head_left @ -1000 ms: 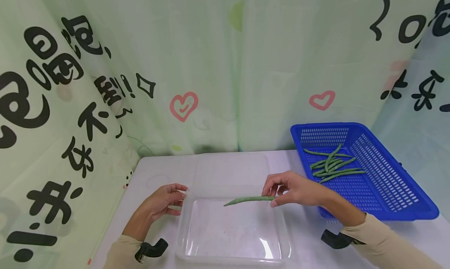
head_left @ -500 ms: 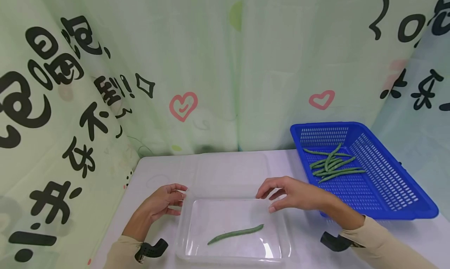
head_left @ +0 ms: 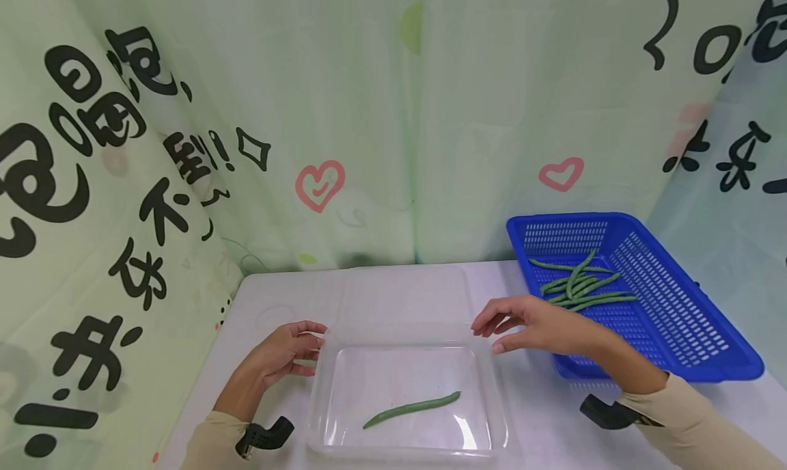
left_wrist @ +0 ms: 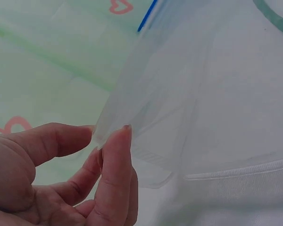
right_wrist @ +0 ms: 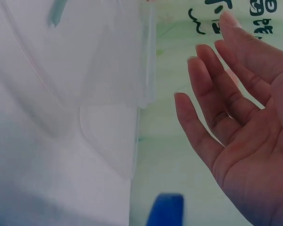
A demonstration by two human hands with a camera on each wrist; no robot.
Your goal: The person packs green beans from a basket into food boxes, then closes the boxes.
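One green bean (head_left: 412, 410) lies slantwise on the floor of a clear plastic container (head_left: 406, 453). At the container's far left corner, my left hand (head_left: 285, 354) pinches the rim; the left wrist view shows its thumb and fingers on either side of the clear edge. My right hand (head_left: 535, 323) hovers by the far right corner, fingers relaxed and apart with nothing in them. In the right wrist view its palm and spread fingers (right_wrist: 198, 94) show beside the clear wall. Beyond that hand, a blue basket (head_left: 688, 313) holds several green beans (head_left: 581, 285).
A white cloth covers the table (head_left: 393, 292). Behind it hangs a pale green curtain (head_left: 381, 115) with black lettering and pink hearts. Each wrist wears a black band (head_left: 267, 434).
The right hand has let go of a green bean, which dropped into the container. That hand has then shifted right and slightly back, toward the basket. The left hand has stayed put.
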